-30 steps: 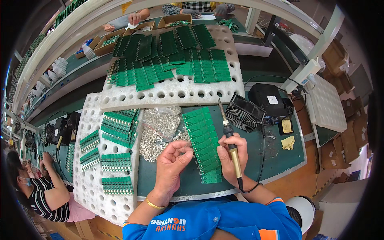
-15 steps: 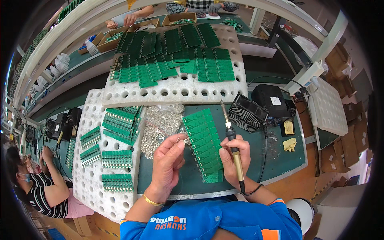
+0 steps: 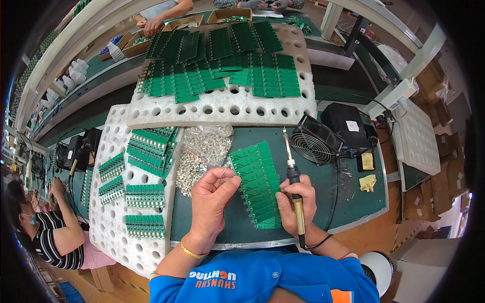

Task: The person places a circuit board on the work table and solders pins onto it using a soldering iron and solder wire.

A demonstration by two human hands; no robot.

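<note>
A green circuit board panel (image 3: 256, 184) is held tilted over the bench, its row of small pins along the left edge. My left hand (image 3: 212, 194) is closed in a pinch at that edge, with a thin strand of solder wire (image 3: 224, 172) at its fingertips. My right hand (image 3: 298, 202) is closed round the handle of a soldering iron (image 3: 293, 174), whose tip points up and away from the board. The right thumb and fingers also meet the board's right edge. A bag of small metal parts (image 3: 204, 146) lies open just beyond my left hand.
White perforated foam trays (image 3: 207, 115) carry many green boards at the back and left. A fan (image 3: 313, 141) and a black soldering station (image 3: 346, 126) stand to the right, near a yellow sponge (image 3: 367, 161). Other people sit at the left (image 3: 55, 227) and across the bench.
The view has shifted slightly. My left hand has come a little closer over the board's left edge. The iron stays upright in my right hand, off the board.
</note>
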